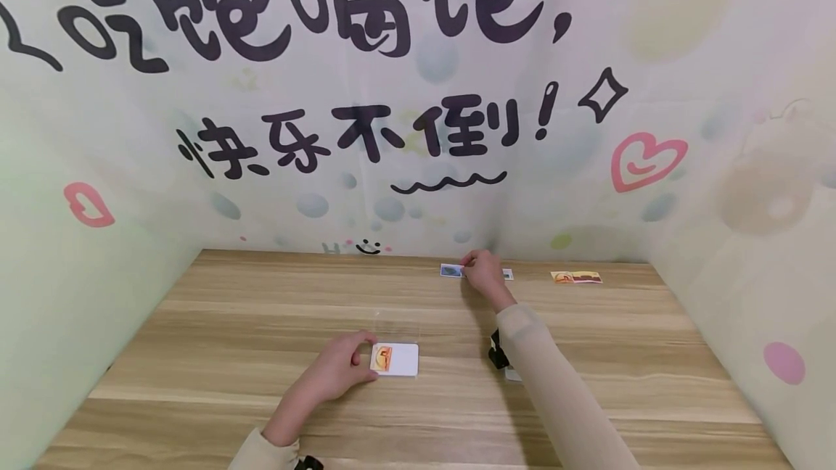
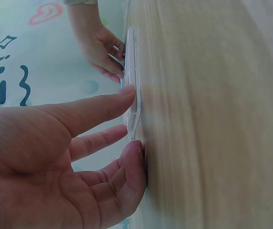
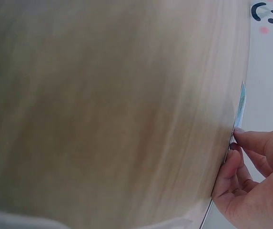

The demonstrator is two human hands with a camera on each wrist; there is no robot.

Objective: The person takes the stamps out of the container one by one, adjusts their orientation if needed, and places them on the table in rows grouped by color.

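Near the middle of the table, white cards [image 1: 404, 360] lie stacked in a clear plastic case [image 2: 137, 71], an orange picture showing at the left end. My left hand [image 1: 336, 366] holds the case by its left side, thumb on the near corner and a finger on the far one. At the back of the table, my right hand [image 1: 485, 274] reaches over a row of small picture cards. A blue picture card [image 1: 450, 270] shows left of its fingers. In the right wrist view, thumb and forefinger pinch at the end of a bluish card [image 3: 240, 107]; the palm hides the rest.
Orange-and-brown picture cards [image 1: 576, 277] lie farther right along the back edge. A transparent flap [image 1: 396, 325] lies behind the card stack. Beneath the right forearm, a white object [image 1: 513, 374] is mostly hidden. Printed cloth walls [image 1: 418, 216] border the wooden table [image 1: 261, 310].
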